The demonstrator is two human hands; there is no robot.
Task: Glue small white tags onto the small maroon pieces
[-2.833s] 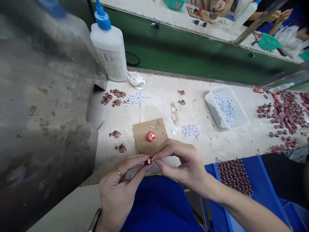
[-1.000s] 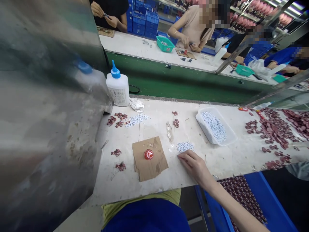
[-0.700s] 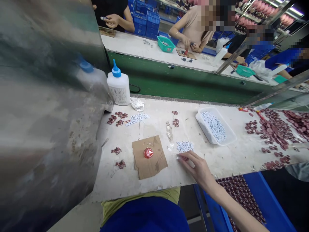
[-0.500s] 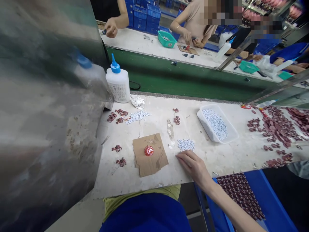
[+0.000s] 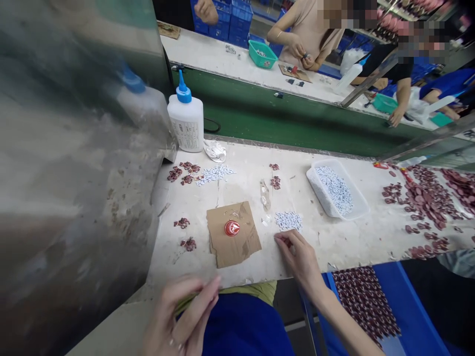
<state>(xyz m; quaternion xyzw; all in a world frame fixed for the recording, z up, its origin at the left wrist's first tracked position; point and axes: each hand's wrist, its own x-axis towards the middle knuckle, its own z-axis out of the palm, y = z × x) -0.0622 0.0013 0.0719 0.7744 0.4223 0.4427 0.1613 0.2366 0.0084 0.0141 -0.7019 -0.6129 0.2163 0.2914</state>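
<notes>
At far left, a grey metal housing [image 5: 74,173] fills the view, and a glue bottle [image 5: 186,121] stands at its 3 o'clock edge. Low down, the left hand [image 5: 181,316] hovers off the worktop [image 5: 334,237], above the lap. Its fingers are loosely spread and blurred, so I cannot tell whether anything small sits between them. At its 1 o'clock lies a cardboard scrap [image 5: 237,249] with a red cap [image 5: 232,228] on it.

A small heap of white pieces [image 5: 288,220] lies at 3 o'clock of the cardboard. The right hand [image 5: 300,254] rests with curled fingertips on the worktop at the heap's 6 o'clock, just beside it and seemingly not in it. Whether a piece is pinched there is unclear. At the heap's 2 o'clock stands a clear tray [image 5: 317,190] of more white pieces, and dark red pieces [image 5: 426,198] spread out at far right.

The risk, as I judge it, comes from the pieces being tiny and light. A sweeping fingertip could scatter the heap or push pieces off the near edge.
</notes>
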